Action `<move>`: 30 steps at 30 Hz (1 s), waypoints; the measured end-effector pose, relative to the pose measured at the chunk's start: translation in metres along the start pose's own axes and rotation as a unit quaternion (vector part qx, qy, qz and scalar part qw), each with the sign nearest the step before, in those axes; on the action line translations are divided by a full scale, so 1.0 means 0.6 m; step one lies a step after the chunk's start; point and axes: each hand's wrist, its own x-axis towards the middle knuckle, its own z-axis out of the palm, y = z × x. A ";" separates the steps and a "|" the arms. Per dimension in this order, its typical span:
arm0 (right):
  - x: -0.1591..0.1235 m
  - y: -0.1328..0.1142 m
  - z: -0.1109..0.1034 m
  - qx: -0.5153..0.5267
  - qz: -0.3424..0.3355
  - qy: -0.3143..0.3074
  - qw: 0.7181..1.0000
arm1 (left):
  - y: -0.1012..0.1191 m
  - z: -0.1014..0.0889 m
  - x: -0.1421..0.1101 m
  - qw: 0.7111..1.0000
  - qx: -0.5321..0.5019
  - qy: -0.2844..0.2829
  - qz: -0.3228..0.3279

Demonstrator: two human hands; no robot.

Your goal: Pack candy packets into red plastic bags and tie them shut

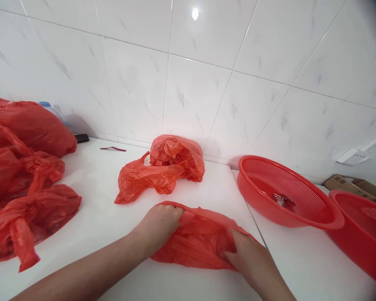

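Note:
A thin red plastic bag (200, 238) is spread between my two hands over the white table. My left hand (163, 223) is closed on the bag's upper left edge, knuckles up. At the bag's right side, my right hand (250, 255) grips the plastic, its thumb against the near face and its other fingers partly hidden by the film. Just behind lies a crumpled red plastic bag (178, 159) with a loose flap stretching left. Whether the bag in my hands contains anything, I cannot tell.
Several full, knotted red bags (28, 167) fill the left side. Behind them are a blue-capped bottle (48, 106), a black object (81, 138) and a red strip (113, 148). To the right stand a red plastic basket (288, 192) with small items inside, another red basket (360, 234) and a cardboard box (351, 188).

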 end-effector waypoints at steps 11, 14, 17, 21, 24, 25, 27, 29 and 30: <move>0.019 -0.020 0.044 0.037 -0.062 0.022 0.997 | 0.029 0.008 -0.012 0.996 -0.066 -0.011 0.055; 0.033 -0.003 0.035 0.042 0.046 -0.005 0.998 | 0.013 0.014 -0.017 0.996 -0.077 -0.037 0.016; 0.038 0.010 0.026 0.049 0.085 -0.012 0.995 | 0.003 0.013 -0.016 0.995 -0.091 -0.043 0.025; 0.033 0.005 0.018 0.040 0.073 0.021 0.996 | 0.006 0.008 -0.012 0.986 -0.115 0.069 0.100; 0.023 -0.005 0.011 0.046 0.037 0.045 0.997 | 0.008 0.004 -0.012 0.955 -0.110 0.220 0.168; 0.019 -0.007 0.008 0.054 0.023 0.054 0.997 | 0.006 0.003 -0.011 0.943 -0.099 0.262 0.178; 0.011 -0.009 0.005 0.081 -0.011 0.083 0.993 | -0.003 -0.001 -0.008 0.936 -0.066 0.308 0.155; 0.003 -0.009 0.005 0.126 -0.048 0.143 0.981 | -0.018 -0.004 -0.001 0.951 -0.057 0.290 0.091; -0.001 -0.009 0.005 0.155 -0.068 0.184 0.968 | -0.028 -0.003 0.004 0.961 -0.075 0.260 0.053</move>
